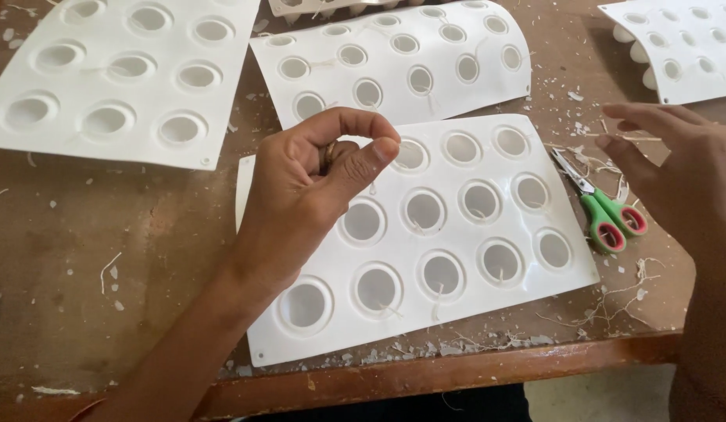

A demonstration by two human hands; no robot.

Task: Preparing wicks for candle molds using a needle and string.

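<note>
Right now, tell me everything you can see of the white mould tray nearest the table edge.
The white mould tray is a thin, flexible-looking sheet, probably silicone, with rows of round cavities, several with thin wicks poking up. It lies flat at the front of the brown table, slightly skewed. The left hand hovers over its upper left part, fingertips pinched. Green-handled scissors lie just right of it, apart.

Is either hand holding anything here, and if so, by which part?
The left hand pinches something small between thumb and fingers above the white mould tray; what it is, and where it is gripped, cannot be told. The right hand holds nothing.
</note>
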